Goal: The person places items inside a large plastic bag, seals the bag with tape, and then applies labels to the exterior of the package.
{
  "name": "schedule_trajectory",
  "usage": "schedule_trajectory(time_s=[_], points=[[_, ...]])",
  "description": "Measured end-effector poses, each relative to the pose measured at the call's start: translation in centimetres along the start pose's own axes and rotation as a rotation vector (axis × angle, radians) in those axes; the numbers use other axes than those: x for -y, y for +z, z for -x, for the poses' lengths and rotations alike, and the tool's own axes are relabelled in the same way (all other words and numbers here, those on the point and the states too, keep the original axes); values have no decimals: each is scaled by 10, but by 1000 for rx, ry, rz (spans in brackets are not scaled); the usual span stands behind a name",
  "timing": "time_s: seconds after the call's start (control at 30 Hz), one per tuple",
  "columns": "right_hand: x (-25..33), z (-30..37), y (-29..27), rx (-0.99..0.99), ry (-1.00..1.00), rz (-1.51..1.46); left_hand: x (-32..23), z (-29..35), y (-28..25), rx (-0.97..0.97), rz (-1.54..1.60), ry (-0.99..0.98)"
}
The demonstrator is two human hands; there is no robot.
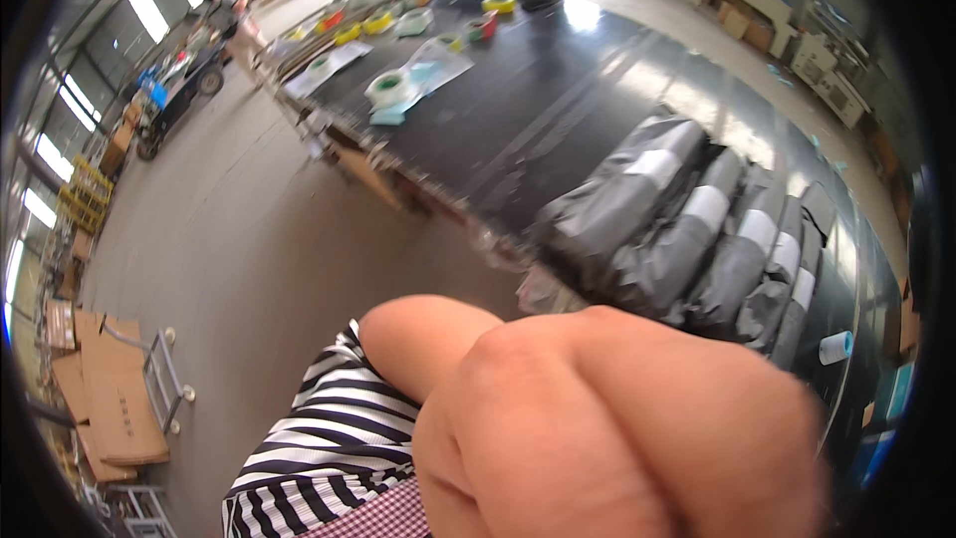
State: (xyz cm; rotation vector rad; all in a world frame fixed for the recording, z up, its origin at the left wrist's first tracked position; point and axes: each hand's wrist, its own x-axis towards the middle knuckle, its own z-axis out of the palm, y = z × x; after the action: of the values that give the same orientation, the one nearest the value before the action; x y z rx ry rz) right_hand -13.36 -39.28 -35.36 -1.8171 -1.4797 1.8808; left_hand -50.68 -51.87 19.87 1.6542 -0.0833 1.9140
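Note:
My left hand [607, 418] fills the lower middle, very close up and partly blurred. Its bent fingers press together, and their tips are out of sight, so anything in them is hidden. Behind it shows my bent arm, with a black-and-white striped sleeve [319, 428] and a checked cloth below that. Beyond the knuckles, several grey bundles [637, 189] with pale bands lie side by side on a dark, glossy table [498, 130]. No part of my right hand can be made out.
Rolls of tape [390, 90] and plastic sheets lie at the table's far left. Two people stand at its far end; another person [234, 20] is farther left. A white spool [836, 347] stands on the right. Flattened cartons [119, 389] lean by a metal trolley [169, 379] on the left.

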Motion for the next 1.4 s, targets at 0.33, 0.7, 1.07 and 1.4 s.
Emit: schedule_trajectory(time_s=[0.33, 0.7, 1.07, 1.4], points=[[181, 36, 242, 555, -96, 102, -175, 37, -52, -93, -294, 286], [477, 90, 395, 876, -434, 69, -276, 140, -306, -156, -1032, -828], [659, -25, 614, 828, -626, 125, -326, 270, -446, -833, -1484, -1323], [696, -102, 766, 360, -1533, 840, -300, 220, -744, 164, -1950, -1024]])
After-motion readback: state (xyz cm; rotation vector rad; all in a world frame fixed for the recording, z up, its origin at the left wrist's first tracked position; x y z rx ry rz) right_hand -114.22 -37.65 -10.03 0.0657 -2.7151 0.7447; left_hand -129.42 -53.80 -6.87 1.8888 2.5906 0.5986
